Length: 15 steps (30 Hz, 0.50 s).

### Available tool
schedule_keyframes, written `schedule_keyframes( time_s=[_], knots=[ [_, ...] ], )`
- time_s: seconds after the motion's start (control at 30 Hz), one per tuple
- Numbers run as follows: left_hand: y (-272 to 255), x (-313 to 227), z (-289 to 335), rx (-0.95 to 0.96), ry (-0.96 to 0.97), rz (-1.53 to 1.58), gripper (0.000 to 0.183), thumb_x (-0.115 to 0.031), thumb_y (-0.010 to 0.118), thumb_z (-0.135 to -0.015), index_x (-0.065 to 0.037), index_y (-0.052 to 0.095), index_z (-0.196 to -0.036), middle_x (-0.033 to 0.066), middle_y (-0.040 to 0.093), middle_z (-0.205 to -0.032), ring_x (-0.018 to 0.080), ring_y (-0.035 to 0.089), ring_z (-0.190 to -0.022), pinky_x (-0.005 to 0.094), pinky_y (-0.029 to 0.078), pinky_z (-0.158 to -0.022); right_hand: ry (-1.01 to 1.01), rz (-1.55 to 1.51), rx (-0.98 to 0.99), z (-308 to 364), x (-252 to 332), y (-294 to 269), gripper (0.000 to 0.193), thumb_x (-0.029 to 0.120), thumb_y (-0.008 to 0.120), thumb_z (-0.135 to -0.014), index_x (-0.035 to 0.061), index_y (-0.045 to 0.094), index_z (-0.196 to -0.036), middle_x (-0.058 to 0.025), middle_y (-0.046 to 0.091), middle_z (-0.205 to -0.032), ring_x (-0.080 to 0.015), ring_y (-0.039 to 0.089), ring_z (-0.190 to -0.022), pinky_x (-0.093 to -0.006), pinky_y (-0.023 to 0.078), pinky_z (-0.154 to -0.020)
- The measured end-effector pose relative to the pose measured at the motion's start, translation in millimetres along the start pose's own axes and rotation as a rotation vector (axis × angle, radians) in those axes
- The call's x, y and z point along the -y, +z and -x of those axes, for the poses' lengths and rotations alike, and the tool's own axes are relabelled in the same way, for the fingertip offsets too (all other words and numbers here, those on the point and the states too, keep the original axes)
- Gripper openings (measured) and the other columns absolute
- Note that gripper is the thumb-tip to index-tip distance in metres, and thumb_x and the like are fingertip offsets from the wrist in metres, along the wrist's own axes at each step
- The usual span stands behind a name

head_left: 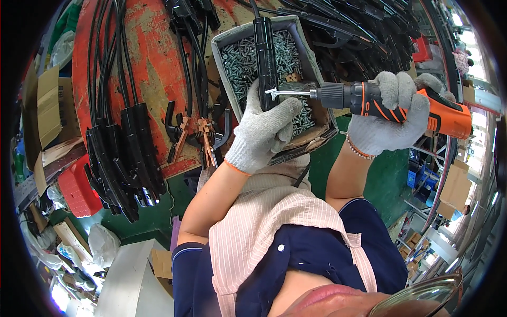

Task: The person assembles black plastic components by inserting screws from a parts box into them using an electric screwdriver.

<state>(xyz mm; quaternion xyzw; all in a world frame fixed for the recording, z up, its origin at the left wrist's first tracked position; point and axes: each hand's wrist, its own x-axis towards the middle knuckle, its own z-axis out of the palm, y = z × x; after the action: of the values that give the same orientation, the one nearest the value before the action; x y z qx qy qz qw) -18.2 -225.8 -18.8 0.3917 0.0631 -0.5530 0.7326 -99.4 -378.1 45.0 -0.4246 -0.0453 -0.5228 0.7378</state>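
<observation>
My left hand (264,129), in a grey knit glove, is closed round a black tubular handle (265,50) with a cable leaving its far end. In my gloved right hand (393,113) lies an orange and black power screwdriver (449,115), fingers wrapped round its body. Its long bit points left and reaches the handle beside my left thumb. A small silvery piece (272,93), seemingly a screw, sits at the bit's tip; whether it has entered the handle I cannot tell. Beneath both is a grey-lined box (218,59) holding many loose screws (240,63).
Left on the worn red table (145,47), black cabled handles (119,158) hang over the near edge. Copper-coloured clamps (206,134) lie beside the box. More black parts (359,31) are heaped at the far right. A red crate (79,187) stands below left.
</observation>
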Motion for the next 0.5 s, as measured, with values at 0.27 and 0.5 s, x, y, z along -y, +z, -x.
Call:
schedule_keyframes(
  time_s=[0.27, 0.5],
  knots=[
    [3.6, -0.4, -1.1, -0.017, -0.009, -0.009, 0.04, -0.006, 0.069, -0.086, -0.01, 0.043, -0.116, 0.0027, 0.055, -0.072, 0.0086, 0.047, -0.045, 0.022, 0.032, -0.034, -0.047, 0.005, 0.186, -6.7, 8.5, -13.4, 0.042, 0.004, 0.056, -0.088, 0.0115, 0.046, -0.128, 0.0009, 0.049, -0.07, -0.0087, 0.044, -0.056, -0.0248, 0.041, -0.048],
    [1.5, 2.0, -1.5, -0.071, -0.003, -0.064, 0.041, -0.007, 0.069, -0.086, -0.01, 0.041, -0.117, 0.0028, 0.055, -0.072, 0.0084, 0.049, -0.046, 0.0207, 0.034, -0.034, -0.185, 0.074, 0.074, -0.6, -4.9, 13.1, 0.046, 0.005, 0.059, -0.087, 0.0087, 0.044, -0.131, -0.0014, 0.05, -0.069, -0.0096, 0.045, -0.054, -0.0251, 0.043, -0.046]
  ],
)
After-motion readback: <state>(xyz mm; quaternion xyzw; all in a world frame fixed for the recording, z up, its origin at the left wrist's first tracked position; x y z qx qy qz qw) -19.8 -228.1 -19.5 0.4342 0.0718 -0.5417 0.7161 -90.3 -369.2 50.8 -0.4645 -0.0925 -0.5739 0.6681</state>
